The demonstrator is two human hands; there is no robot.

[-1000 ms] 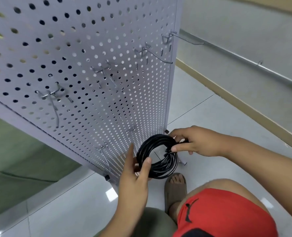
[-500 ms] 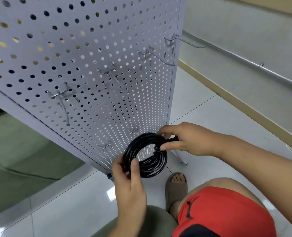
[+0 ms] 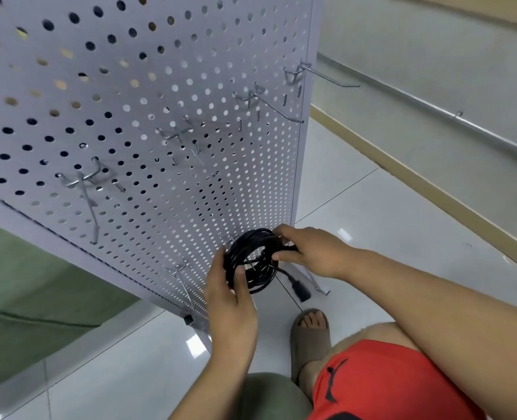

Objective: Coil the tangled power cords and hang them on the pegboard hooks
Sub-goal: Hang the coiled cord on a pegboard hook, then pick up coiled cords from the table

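Observation:
A black power cord (image 3: 252, 262) is wound into a round coil and held low in front of the white pegboard (image 3: 148, 122). My left hand (image 3: 231, 298) grips the coil's lower left side, thumb over the strands. My right hand (image 3: 308, 253) pinches the coil's right side. The cord's black plug (image 3: 299, 291) dangles below the coil. A lower metal hook (image 3: 183, 277) sticks out just left of the coil; another small hook (image 3: 231, 238) sits right behind the coil's top left edge. Whether the coil touches it I cannot tell.
Several bare metal hooks (image 3: 265, 101) run diagonally across the upper pegboard. The board's foot (image 3: 319, 284) rests on the glossy tiled floor (image 3: 372, 213). My sandalled foot (image 3: 310, 328) and red shorts (image 3: 387, 386) are below. A wall with a metal rail (image 3: 433, 107) runs on the right.
Both hands have carried the coil a little up and toward the pegboard's lower hooks. The plug end now hangs free below the coil. The left thumb has wrapped over the strands.

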